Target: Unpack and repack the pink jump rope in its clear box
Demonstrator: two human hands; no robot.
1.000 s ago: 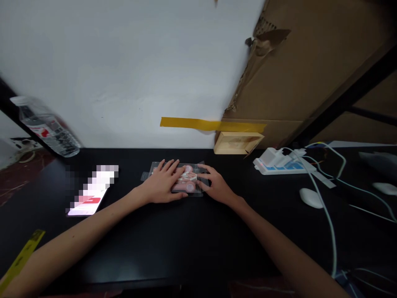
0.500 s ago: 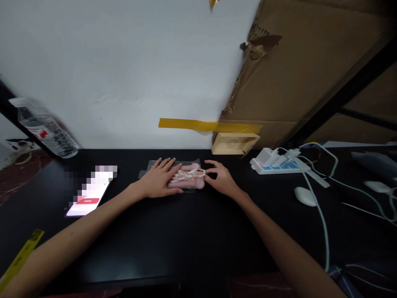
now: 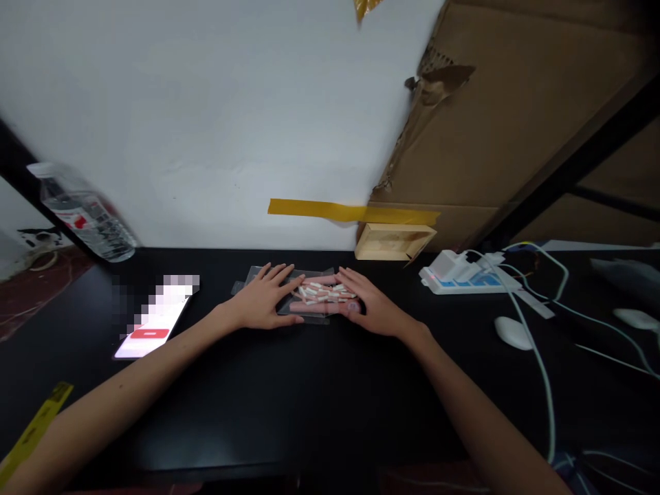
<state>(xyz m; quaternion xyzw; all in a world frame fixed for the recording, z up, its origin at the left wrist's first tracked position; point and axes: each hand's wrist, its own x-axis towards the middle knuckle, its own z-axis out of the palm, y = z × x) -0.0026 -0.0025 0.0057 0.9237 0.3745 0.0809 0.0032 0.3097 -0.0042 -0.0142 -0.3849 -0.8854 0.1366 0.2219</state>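
A clear plastic package (image 3: 309, 317) lies flat on the black table, with a pink piece (image 3: 320, 308) and several small white-and-pink pieces (image 3: 324, 294) in or on it. My left hand (image 3: 265, 299) rests palm down over its left part, fingers spread. At the right end, my right hand (image 3: 374, 302) lies over the ends of the pink pieces, its fingers stretched out and touching them. What lies beneath both palms is hidden.
A lit phone (image 3: 155, 323) lies left on the table (image 3: 289, 405), a water bottle (image 3: 90, 220) behind it. A shallow wooden box (image 3: 394, 242) leans at the back. To the right are a power strip (image 3: 458, 282), cables and a white mouse (image 3: 513, 333).
The pink pieces have slid right, out from under my left hand. My right hand has gone from pinching at their end to lying over it. The view has shifted slightly.
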